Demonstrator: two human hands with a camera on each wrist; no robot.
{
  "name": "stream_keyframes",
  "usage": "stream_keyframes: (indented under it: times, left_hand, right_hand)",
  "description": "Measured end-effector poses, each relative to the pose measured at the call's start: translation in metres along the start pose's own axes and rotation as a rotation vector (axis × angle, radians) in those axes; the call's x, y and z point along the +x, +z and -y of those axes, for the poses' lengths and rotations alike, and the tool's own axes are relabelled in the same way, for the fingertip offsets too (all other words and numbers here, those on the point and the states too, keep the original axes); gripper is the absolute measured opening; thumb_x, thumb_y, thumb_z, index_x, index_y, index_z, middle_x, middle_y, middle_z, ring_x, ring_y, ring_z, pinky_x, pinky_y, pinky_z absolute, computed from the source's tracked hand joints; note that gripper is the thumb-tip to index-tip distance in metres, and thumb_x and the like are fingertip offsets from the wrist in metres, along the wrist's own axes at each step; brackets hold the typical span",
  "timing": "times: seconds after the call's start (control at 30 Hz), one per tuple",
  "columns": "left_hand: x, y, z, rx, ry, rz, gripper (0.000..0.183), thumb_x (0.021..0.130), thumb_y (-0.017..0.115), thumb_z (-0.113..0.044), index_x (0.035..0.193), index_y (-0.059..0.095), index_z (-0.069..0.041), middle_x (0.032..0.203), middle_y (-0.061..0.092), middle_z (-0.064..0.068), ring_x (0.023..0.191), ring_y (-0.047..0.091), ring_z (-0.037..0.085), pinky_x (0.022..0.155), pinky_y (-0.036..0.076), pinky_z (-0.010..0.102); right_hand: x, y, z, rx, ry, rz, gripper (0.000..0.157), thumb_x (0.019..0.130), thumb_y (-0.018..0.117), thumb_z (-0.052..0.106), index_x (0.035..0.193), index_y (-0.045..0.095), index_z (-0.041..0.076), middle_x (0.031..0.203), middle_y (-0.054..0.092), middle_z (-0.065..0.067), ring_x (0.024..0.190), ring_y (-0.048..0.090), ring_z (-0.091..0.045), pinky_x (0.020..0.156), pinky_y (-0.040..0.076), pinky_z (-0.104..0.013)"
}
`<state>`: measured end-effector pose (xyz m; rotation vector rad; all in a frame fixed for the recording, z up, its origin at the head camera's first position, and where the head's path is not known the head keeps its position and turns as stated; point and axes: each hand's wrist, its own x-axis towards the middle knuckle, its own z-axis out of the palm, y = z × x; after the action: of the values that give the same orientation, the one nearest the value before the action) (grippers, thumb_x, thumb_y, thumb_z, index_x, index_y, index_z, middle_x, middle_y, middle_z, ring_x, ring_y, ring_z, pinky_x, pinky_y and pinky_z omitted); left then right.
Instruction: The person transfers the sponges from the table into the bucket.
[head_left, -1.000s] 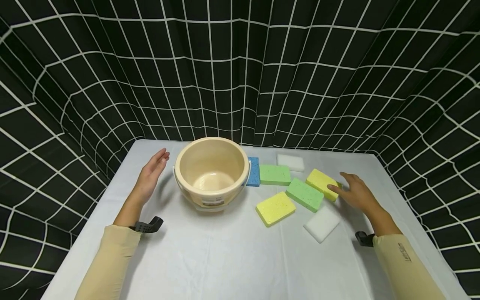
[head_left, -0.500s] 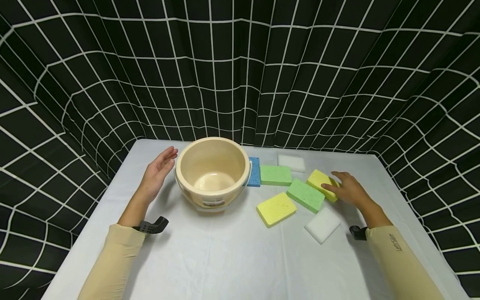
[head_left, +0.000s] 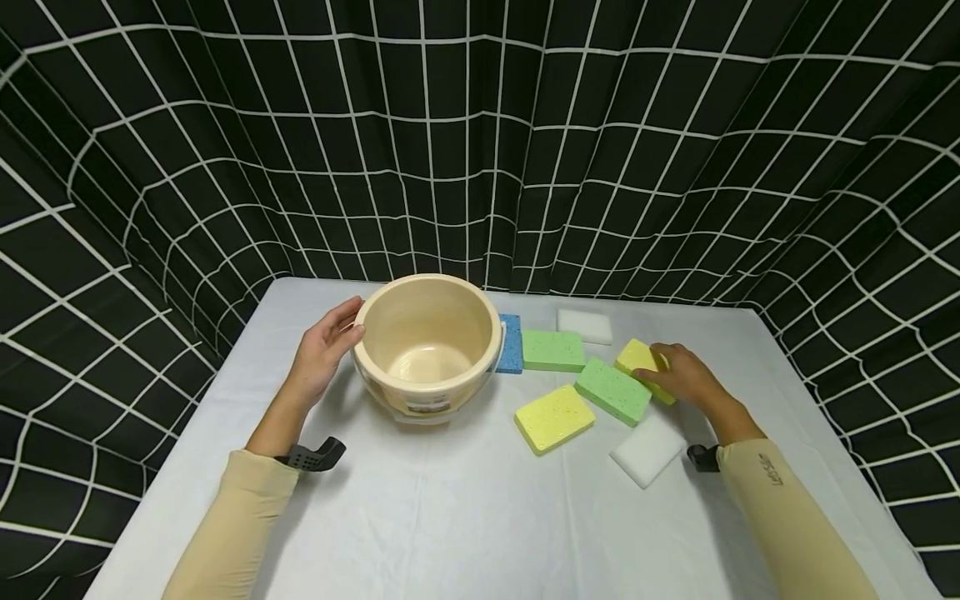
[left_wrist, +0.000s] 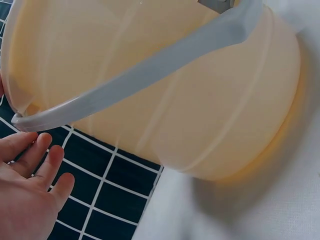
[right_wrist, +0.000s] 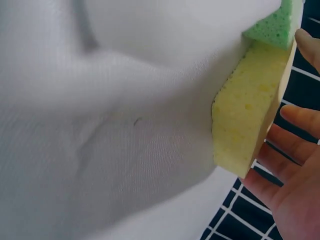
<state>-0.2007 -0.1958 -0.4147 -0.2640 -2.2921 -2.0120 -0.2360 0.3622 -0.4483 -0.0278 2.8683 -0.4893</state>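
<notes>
A cream bucket (head_left: 427, 379) stands upright on the table with its pale handle (left_wrist: 135, 75) hanging against its side. My left hand (head_left: 318, 354) is at the bucket's left rim, its thumb at the edge and the other fingers loosely extended beside it. My right hand (head_left: 686, 382) reaches over a yellow sponge (right_wrist: 245, 110), thumb and fingers spread across it; the fingertips seem to touch it, and it lies on the table. A green sponge (head_left: 612, 392) sits against that yellow one. Whether the left thumb presses on the rim I cannot tell.
A second yellow sponge (head_left: 553, 419), another green sponge (head_left: 552, 351), a blue sponge (head_left: 511, 343) partly behind the bucket, and two white sponges (head_left: 584, 326) lie on the white-covered table (head_left: 450, 525). A black gridded curtain (head_left: 480, 150) surrounds the table's back and sides.
My left hand has moved right up to the bucket's rim. My right hand has moved left, farther over the yellow sponge. The bucket and sponges have stayed in place.
</notes>
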Motion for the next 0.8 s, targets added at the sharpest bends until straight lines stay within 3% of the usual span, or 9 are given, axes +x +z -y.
stream_keyframes:
  times: [0.3, 0.8]
  left_hand:
    - [-0.0016, 0.0025, 0.0031, -0.004, 0.017, -0.025, 0.051, 0.100, 0.054, -0.017, 0.145, 0.041, 0.001, 0.150, 0.043, 0.019, 0.133, 0.044, 0.010, 0.102, 0.041, 0.004]
    - [-0.0040, 0.0105, 0.0016, -0.090, 0.013, -0.067, 0.050, 0.100, 0.053, -0.015, 0.145, 0.040, 0.005, 0.152, 0.039, 0.022, 0.138, 0.043, 0.016, 0.105, 0.041, 0.007]
  right_hand:
    - [0.0062, 0.0019, 0.0044, -0.040, -0.025, -0.014, 0.089, 0.088, 0.065, 0.051, 0.142, 0.035, -0.013, 0.137, 0.039, -0.040, 0.125, 0.041, -0.054, 0.105, 0.039, -0.067]
    - [0.0021, -0.0029, 0.0089, -0.034, -0.027, -0.009, 0.087, 0.088, 0.065, 0.047, 0.141, 0.036, -0.014, 0.136, 0.040, -0.040, 0.123, 0.043, -0.054, 0.104, 0.040, -0.067]
